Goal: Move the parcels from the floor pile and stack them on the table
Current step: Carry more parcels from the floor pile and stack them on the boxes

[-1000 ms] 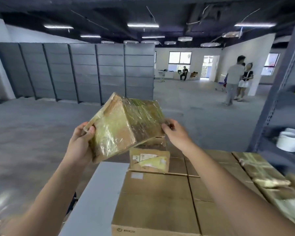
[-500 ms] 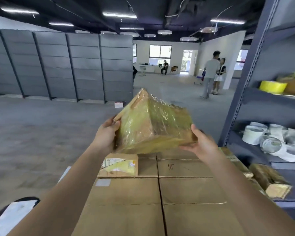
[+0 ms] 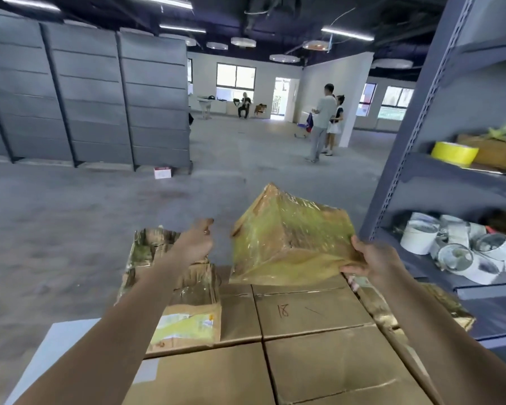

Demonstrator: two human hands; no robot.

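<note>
Now: set-down step, parcel over the stack

Wrapped parcel (image 3: 289, 238), yellowish film, tilted corner-up above the far row of brown cartons (image 3: 313, 311) that cover the counter (image 3: 56, 340). Its lower edge sits at the carton tops; touching or just clear, cannot tell. Right grip (image 3: 374, 260) clamped on the near right bottom corner, fingers curled under it. Left grip (image 3: 195, 244) off the parcel, to its left, fingers loosely curled and holding nothing, over a second film-wrapped parcel (image 3: 146, 249) at the far left of the stack. A labelled parcel (image 3: 187, 325) lies flat just nearer, on the cartons. Shelf rack (image 3: 421, 165) close on the right.

Judgement: the carry looks done and placement is in hand. The next move calls for tipping the parcel down flat onto the cartons, between the left-hand parcel and the rack, then opening the right grip. A one-handed hold on slick film at a corner looks weak. The free left grip would likely need to steady the left face so the parcel does not roll or slide off the far edge.
</note>
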